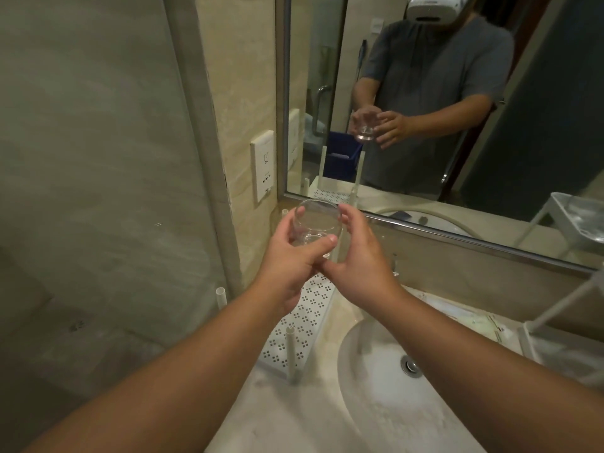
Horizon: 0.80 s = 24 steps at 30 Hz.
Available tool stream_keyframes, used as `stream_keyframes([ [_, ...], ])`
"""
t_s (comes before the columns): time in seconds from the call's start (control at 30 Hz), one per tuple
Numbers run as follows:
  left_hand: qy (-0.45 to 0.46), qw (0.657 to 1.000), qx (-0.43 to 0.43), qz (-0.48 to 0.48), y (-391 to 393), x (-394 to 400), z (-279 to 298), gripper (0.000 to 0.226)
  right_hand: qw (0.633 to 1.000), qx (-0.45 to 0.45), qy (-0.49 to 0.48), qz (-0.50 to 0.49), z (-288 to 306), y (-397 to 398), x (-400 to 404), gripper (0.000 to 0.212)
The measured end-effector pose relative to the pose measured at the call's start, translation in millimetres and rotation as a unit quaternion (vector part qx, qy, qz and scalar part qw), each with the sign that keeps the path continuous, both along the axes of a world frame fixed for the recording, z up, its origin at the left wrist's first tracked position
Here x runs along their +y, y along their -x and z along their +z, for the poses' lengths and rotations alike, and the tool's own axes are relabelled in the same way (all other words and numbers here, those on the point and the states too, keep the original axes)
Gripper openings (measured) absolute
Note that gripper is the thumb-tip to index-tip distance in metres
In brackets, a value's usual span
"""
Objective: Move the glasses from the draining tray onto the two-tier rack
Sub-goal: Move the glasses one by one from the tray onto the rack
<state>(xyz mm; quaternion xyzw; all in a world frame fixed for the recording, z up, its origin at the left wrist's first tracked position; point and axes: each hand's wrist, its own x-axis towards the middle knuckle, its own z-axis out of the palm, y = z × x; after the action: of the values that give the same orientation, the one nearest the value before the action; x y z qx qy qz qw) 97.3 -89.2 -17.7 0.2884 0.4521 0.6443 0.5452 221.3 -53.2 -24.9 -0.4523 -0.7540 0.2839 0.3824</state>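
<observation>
Glass tumbler (315, 223) held in mid-air by both hands above the rack's perforated shelf (302, 318).

Left hand (291, 256) grips the clear tumbler from the left, thumb across its base; right hand (356, 256) cups its right side, fingertips at the rim. White rack posts (290, 348) rise beside the shelf, left of the sink basin (376, 380). The mirror (457, 178) reflects the hold. A white wire tray (562, 351) sits at the right edge.
</observation>
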Motion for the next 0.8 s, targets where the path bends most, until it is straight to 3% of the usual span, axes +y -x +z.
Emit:
stream_keyframes([
  [0.13, -0.026, 1.0, 0.002, -0.01, -6.7, -4.2, -4.6, 0.072, 1.0, 0.01, 0.027, 0.011, -1.4, -0.5, -0.7, 0.095],
  [0.3, -0.031, 0.999, 0.006, -0.026, -16.1, -7.2, -11.8, 0.07, 1.0, 0.0, 0.013, -0.023, -5.9, -12.9, -3.0, 0.08],
  [0.4, -0.022, 0.999, 0.009, -0.048, -32.0, -7.5, -16.2, 0.071, 0.999, -0.009, 0.02, -0.035, -9.9, -29.3, -6.8, 0.081],
  [0.8, 0.004, 0.979, 0.022, -0.204, -172.8, -2.9, -28.8, 0.072, 0.983, 0.041, 0.046, -0.175, -33.4, -168.0, -28.3, 0.084],
])
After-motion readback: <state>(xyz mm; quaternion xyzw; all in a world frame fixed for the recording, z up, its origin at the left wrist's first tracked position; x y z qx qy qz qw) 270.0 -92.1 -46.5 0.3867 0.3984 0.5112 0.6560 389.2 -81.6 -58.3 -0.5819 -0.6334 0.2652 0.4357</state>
